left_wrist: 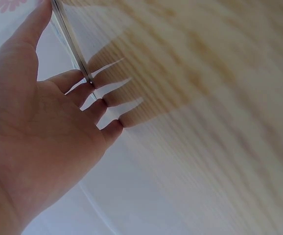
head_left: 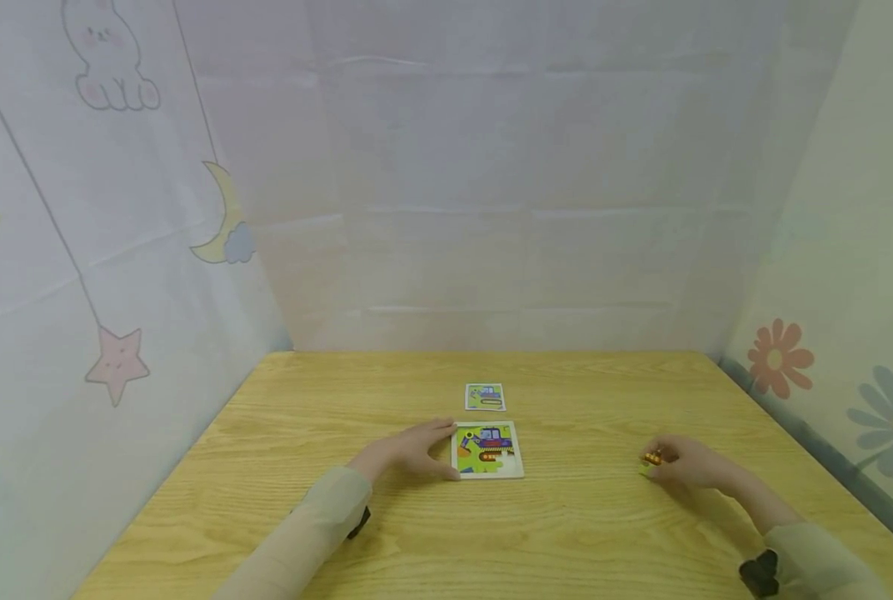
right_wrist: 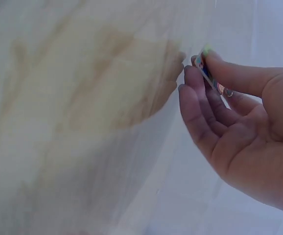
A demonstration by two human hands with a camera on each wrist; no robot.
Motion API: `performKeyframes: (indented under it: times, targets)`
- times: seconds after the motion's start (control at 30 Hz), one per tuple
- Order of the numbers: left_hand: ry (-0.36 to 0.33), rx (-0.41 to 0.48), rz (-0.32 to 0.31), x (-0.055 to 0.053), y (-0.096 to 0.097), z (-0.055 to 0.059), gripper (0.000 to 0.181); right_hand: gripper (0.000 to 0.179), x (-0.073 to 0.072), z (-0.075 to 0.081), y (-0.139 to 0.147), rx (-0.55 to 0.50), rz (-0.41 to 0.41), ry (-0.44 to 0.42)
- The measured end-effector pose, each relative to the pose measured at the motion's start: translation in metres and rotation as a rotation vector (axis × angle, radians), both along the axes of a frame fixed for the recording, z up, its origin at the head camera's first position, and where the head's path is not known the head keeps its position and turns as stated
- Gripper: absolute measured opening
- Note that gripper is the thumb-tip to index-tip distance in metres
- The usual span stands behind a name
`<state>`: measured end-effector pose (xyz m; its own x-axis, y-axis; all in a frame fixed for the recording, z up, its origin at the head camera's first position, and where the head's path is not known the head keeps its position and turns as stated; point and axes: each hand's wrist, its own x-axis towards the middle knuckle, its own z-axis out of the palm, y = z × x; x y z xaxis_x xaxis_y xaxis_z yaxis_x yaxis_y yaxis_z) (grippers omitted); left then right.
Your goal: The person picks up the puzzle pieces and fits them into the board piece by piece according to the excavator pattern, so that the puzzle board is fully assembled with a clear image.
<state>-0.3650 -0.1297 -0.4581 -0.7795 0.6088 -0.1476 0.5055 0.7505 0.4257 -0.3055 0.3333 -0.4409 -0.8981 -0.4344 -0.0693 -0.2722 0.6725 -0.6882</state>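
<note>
A square jigsaw puzzle in a white-rimmed tray (head_left: 519,454) lies flat on the table, showing a purple excavator on green. Its lower right part is pale and bare of picture. My left hand (head_left: 414,450) rests at the tray's left edge, thumb near the lower corner and fingers near the upper one. In the left wrist view those fingers (left_wrist: 96,110) look fairly straight, their tips touching the edge and the table. Away to the right, my right hand (head_left: 688,463) pinches a small puzzle piece (head_left: 651,458) in orange and green between thumb and fingers.
Behind the tray lies a small square picture card (head_left: 486,397) with a similar excavator. The wooden table (head_left: 326,392) meets pale cloth walls at the back and sides. Dark bands (head_left: 760,573) sit at both wrists.
</note>
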Motion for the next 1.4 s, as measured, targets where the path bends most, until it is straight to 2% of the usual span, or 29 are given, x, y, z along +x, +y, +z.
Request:
performKeyframes:
  times: [0.1,0.23,0.3,0.43,0.57,0.7,1.03,1.4]
  targets:
    - [0.006,-0.005,-0.001,0.000,0.000,0.000,0.085,0.041,-0.001,0.001,-0.001,-0.057,0.013,-0.007]
    - [0.002,-0.011,0.001,0.001,0.000,0.000,0.085,0.035,-0.004,0.001,-0.003,-0.131,0.023,-0.019]
    - [-0.003,-0.009,0.002,0.000,0.000,-0.001,0.086,0.034,-0.006,0.000,-0.004,-0.137,0.023,-0.001]
    - [-0.003,-0.003,0.004,0.000,0.001,-0.001,0.085,0.042,-0.007,0.002,-0.008,-0.114,0.022,0.047]
    - [0.002,-0.007,0.007,0.000,0.000,-0.001,0.085,0.050,-0.008,0.005,-0.015,-0.107,0.014,0.062]
    - [0.003,-0.009,0.012,0.000,0.000,-0.001,0.085,0.054,-0.011,0.006,-0.024,-0.143,-0.001,0.061]
    - [0.000,0.000,0.008,0.002,0.001,0.000,0.085,0.042,-0.019,0.005,-0.044,-0.170,-0.078,0.078]
    - [-0.005,0.002,0.008,0.004,0.001,0.001,0.085,0.037,-0.026,0.009,-0.067,-0.239,-0.056,0.072]
